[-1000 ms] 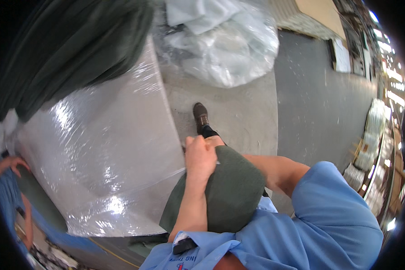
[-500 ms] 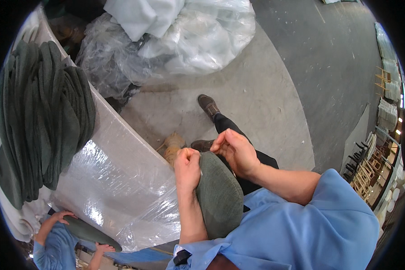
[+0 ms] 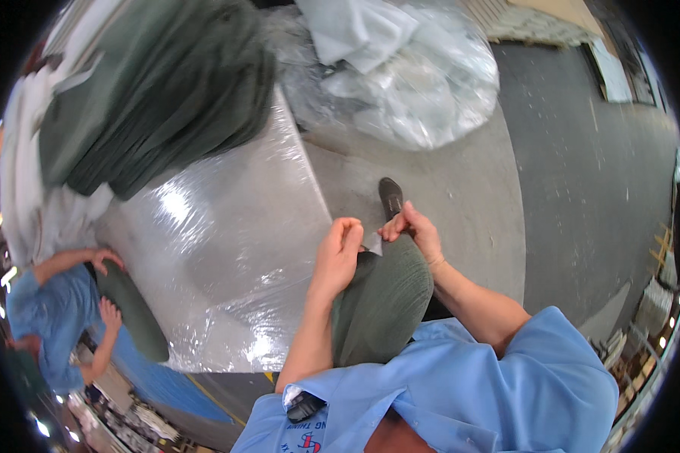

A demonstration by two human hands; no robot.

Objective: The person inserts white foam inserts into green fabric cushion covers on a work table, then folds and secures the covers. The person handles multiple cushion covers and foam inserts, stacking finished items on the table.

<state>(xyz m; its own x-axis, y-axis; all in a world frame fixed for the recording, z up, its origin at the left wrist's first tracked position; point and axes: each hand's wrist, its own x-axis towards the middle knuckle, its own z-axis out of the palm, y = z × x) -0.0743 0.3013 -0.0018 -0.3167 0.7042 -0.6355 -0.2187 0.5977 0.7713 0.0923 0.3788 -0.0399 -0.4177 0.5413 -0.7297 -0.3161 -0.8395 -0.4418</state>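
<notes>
A cushion in a dark green fabric cover (image 3: 389, 298) stands against my body, between my forearms. My left hand (image 3: 338, 255) is closed, its fingers pinching at the left side of the cover's far end. My right hand (image 3: 418, 232) has its fingers bent and pressed together at the same end, on the right. Between my fingertips shows a small whitish piece (image 3: 373, 243) at the cover's edge; whether it is lining or plastic I cannot tell. Exactly what each set of fingertips grips is partly hidden.
A pile of green fabric covers (image 3: 166, 98) lies on the plastic-wrapped table (image 3: 211, 241) to my left. Beyond it sits a heap of clear plastic and white padding (image 3: 423, 83). At the lower left, a co-worker (image 3: 49, 317) in blue handles another green cushion (image 3: 132, 313).
My view has swung, so the table and fabric pile sit further right and up. My hands have shifted at the cushion's far end, and a whitish piece now shows between them.
</notes>
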